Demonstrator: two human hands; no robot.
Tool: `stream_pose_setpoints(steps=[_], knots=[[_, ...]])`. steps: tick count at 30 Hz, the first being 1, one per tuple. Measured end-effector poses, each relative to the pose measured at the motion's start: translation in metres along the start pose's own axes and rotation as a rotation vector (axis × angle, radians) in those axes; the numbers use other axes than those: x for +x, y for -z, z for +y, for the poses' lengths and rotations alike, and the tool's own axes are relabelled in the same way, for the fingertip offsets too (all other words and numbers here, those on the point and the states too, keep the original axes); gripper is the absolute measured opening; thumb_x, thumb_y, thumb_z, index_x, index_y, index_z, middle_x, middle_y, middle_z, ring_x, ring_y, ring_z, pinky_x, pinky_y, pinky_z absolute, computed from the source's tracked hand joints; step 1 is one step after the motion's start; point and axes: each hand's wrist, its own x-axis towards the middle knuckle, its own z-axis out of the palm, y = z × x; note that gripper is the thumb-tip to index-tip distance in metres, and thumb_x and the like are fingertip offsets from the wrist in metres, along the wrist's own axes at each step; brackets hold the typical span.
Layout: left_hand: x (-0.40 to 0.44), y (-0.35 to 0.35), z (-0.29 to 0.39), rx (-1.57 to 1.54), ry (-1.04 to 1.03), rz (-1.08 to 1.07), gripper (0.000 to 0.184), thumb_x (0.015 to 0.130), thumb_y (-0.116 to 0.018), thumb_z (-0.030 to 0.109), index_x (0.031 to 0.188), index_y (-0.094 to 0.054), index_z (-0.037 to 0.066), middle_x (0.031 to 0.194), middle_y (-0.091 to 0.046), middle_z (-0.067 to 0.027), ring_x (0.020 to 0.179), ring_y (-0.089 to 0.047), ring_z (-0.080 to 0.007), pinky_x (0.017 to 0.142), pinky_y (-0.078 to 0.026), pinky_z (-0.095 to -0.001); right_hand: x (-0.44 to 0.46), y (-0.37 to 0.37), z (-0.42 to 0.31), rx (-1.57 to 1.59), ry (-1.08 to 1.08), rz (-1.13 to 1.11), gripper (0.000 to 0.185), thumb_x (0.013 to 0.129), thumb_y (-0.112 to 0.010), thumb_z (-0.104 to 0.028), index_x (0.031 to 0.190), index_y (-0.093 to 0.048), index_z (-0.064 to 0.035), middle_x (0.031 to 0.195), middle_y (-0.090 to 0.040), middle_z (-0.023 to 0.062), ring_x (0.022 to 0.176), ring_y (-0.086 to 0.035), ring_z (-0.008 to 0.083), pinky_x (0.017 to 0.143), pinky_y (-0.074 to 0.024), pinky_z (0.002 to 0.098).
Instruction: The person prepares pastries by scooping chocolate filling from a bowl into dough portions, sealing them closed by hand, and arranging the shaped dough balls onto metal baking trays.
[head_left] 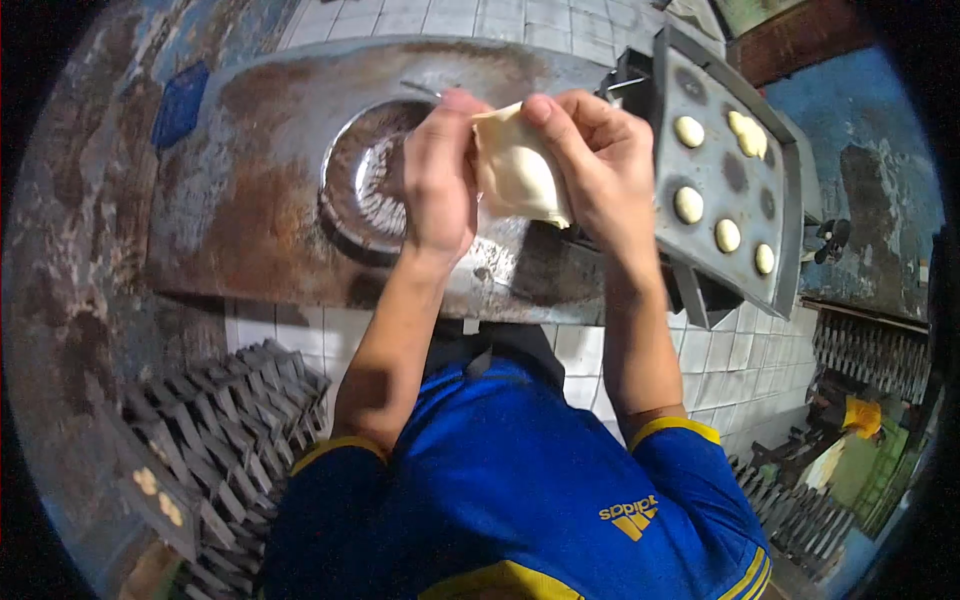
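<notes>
A pale, folded piece of dough point(522, 168) with a bulging middle is held up between my two hands above the metal table. My right hand point(603, 160) grips its right side, thumb pressed on the top edge and fingers behind. My left hand point(440, 178), a little smeared by motion, closes on the left edge, its fingertips partly hidden. Below and to the left stands a round metal bowl point(345, 205), its near-right part covered by my left hand. What lies in the bowl is hard to make out.
To the right, a metal baking tray point(735, 215) holds several small pale dough pieces, two of them touching. A blue object point(181, 106) lies at the table's point(240, 190) far left corner. Slatted metal racks point(225, 420) stand lower left, with another tray point(165, 510) of dough pieces.
</notes>
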Motion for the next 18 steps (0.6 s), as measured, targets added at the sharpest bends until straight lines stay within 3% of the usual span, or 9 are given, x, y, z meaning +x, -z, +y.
stream_pose_setpoints(steps=[3,4,6,7,9,11,13,15,18], knots=[[0.007,0.055,-0.027,0.260,-0.142,-0.263,0.028,0.101,-0.065,0.034,0.107,-0.055,0.008,0.104,-0.064,-0.0031,0.089,-0.064,-0.0089,0.078,-0.055,-0.0260,-0.006,-0.015,-0.014,0.115,-0.201,-0.308,0.036,0.101,-0.071,-0.033,0.109,-0.078,0.0017,0.088,-0.074,-0.0001,0.077,-0.062,0.0034,0.064,-0.0467,0.0219],[0.000,0.075,-0.032,0.228,0.112,-0.282,0.036,0.093,-0.075,0.028,0.115,-0.058,0.005,0.110,-0.066,-0.0064,0.096,-0.066,-0.0144,0.087,-0.056,-0.0292,-0.006,-0.017,-0.001,0.014,-0.174,-0.364,0.040,0.101,-0.071,-0.036,0.115,-0.077,0.0009,0.087,-0.073,0.0049,0.080,-0.065,0.0099,0.069,-0.0495,0.0267],[-0.019,0.098,-0.050,0.567,-0.151,-0.374,0.053,0.085,-0.082,0.018,0.129,-0.059,0.002,0.115,-0.069,-0.0093,0.105,-0.067,-0.0197,0.093,-0.056,-0.0338,-0.002,-0.016,0.029,-0.570,0.114,-0.379,0.034,0.105,-0.066,-0.030,0.120,-0.075,-0.0006,0.084,-0.062,0.0037,0.084,-0.057,0.0113,0.074,-0.0465,0.0274],[-0.031,0.111,-0.055,0.527,-0.085,-0.362,0.062,0.082,-0.083,0.010,0.137,-0.057,0.000,0.120,-0.071,-0.0118,0.108,-0.068,-0.0234,0.098,-0.054,-0.0369,-0.005,-0.017,0.051,-0.631,-0.064,-0.312,0.047,0.102,-0.063,-0.044,0.126,-0.074,-0.0049,0.092,-0.063,0.0194,0.085,-0.064,0.0306,0.084,-0.0508,0.0384],[-0.048,0.143,-0.061,0.745,-0.096,-0.369,0.040,0.083,-0.081,0.010,0.120,-0.068,0.001,0.111,-0.074,-0.0122,0.103,-0.071,-0.0252,0.095,-0.055,-0.0372,-0.014,-0.011,0.123,-0.413,-0.206,-0.190,0.056,0.105,-0.055,-0.052,0.130,-0.071,-0.0041,0.099,-0.064,0.0214,0.089,-0.065,0.0333,0.087,-0.0513,0.0405],[-0.055,0.167,-0.062,0.853,-0.112,-0.383,0.034,0.083,-0.081,0.009,0.114,-0.071,0.001,0.107,-0.075,-0.0123,0.101,-0.072,-0.0262,0.093,-0.055,-0.0372,-0.040,0.007,0.234,-0.706,-0.474,-0.234,0.063,0.102,-0.056,-0.058,0.120,-0.074,-0.0010,0.103,-0.069,0.0262,0.095,-0.070,0.0444,0.089,-0.0547,0.0504],[-0.068,0.187,-0.051,1.121,0.168,-0.168,0.026,0.082,-0.081,0.009,0.107,-0.073,0.001,0.099,-0.076,-0.0117,0.095,-0.073,-0.0280,0.088,-0.056,-0.0382,-0.106,0.017,0.332,-1.027,-0.500,-0.399,0.052,0.097,-0.069,-0.047,0.115,-0.073,0.0016,0.121,-0.069,0.0293,0.110,-0.067,0.0490,0.094,-0.0562,0.0512],[-0.079,0.236,-0.048,1.259,0.209,-0.249,0.027,0.084,-0.079,0.006,0.110,-0.072,0.002,0.104,-0.075,-0.0119,0.098,-0.073,-0.0265,0.089,-0.056,-0.0369,-0.210,0.038,0.467,-1.088,-0.196,-0.354,0.041,0.104,-0.052,-0.019,0.138,-0.052,0.0025,0.142,-0.054,0.0290,0.110,-0.066,0.0496,0.093,-0.0552,0.0555],[-0.104,0.277,-0.026,1.282,0.328,-0.136,0.027,0.086,-0.077,0.006,0.113,-0.071,0.005,0.110,-0.074,-0.0125,0.102,-0.072,-0.0271,0.093,-0.056,-0.0364,-0.202,0.020,0.407,-1.108,-0.526,-0.558,0.036,0.102,-0.049,-0.008,0.137,-0.053,-0.0047,0.135,-0.059,0.0218,0.105,-0.066,0.0488,0.091,-0.0556,0.0525]])
